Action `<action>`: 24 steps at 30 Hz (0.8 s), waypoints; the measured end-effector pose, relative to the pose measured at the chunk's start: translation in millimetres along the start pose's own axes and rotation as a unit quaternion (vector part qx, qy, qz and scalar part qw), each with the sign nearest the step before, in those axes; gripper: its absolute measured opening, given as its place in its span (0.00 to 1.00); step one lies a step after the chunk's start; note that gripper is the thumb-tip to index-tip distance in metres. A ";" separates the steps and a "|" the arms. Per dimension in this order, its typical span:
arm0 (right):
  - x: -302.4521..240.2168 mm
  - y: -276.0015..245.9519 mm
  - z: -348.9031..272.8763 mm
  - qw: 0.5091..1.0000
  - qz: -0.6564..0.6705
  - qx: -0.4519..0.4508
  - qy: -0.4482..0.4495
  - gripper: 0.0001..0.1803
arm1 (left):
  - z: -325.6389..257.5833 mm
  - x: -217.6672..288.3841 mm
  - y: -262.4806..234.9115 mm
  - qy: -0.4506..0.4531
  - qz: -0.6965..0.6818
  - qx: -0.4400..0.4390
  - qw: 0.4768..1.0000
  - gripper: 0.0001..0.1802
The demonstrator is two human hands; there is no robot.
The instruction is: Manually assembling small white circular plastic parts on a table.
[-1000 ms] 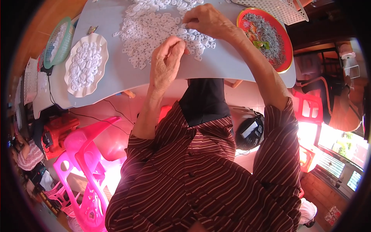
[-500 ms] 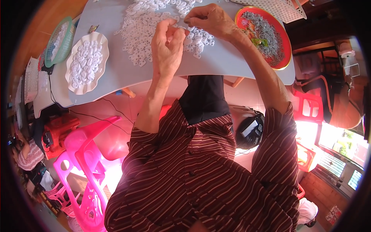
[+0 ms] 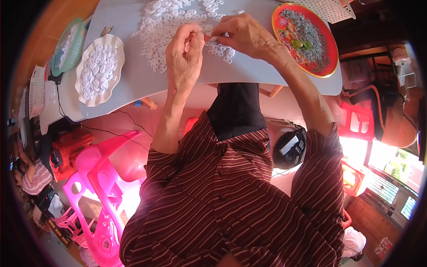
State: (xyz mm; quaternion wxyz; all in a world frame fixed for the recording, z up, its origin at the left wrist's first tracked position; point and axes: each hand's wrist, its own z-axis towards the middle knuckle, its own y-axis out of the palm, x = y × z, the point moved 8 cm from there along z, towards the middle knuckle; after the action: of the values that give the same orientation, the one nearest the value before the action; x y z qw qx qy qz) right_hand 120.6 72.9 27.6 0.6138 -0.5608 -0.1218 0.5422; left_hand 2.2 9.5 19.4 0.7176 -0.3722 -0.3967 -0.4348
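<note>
A grey desk [image 3: 133, 84] stretches out beneath both hands, its near edge just below the wrists. The person wears a dark red striped shirt [image 3: 222, 213], and a pink plastic chair [image 3: 106, 178] stands on the floor well down and to the left of the fingers.

On the desk, well to the right of the right hand's fingers, sits a round red tray [image 3: 327, 42] with a yellow rim, filled with small grey metal pieces. Well to the left of the left hand's fingers is a white scalloped plate [image 3: 116, 44] heaped with white rings, and farther left again a green mesh basket [image 3: 60, 58] holding more white bits.

Just beyond and beside the fingers lies the loose spread of small white plastic rings [image 3: 164, 22], scattered over the desk top; some lie directly under the two hands.

The left hand [image 3: 184, 62] is raised above the desk, its fingers curled in with thumb and forefinger tips pressed together. The right hand [image 3: 247, 35] meets it from the right, and its fingers pinch one small white piece [image 3: 214, 38] between thumb and forefinger, right where the two hands' fingertips come together. Whether the left fingers also grip that piece, I cannot tell.
</note>
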 end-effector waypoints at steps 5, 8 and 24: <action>5.8 -14.1 1.4 0.995 0.052 0.048 0.067 0.09 | 6.2 -1.5 4.2 0.024 -0.032 -0.008 0.999 0.06; 12.7 -10.8 2.1 0.987 0.084 0.023 0.133 0.09 | 10.9 2.8 7.0 0.048 0.016 -0.011 0.999 0.07; 36.2 -13.4 -8.8 0.922 0.258 0.169 0.234 0.09 | 21.5 -14.7 44.0 -0.080 -0.157 -0.094 0.980 0.05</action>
State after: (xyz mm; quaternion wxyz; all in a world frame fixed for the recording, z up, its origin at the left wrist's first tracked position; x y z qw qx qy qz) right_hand 148.2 99.9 19.0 0.5491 -0.5718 0.2674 0.5478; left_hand 32.9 48.5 6.7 0.5680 -0.4043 -0.4642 -0.5463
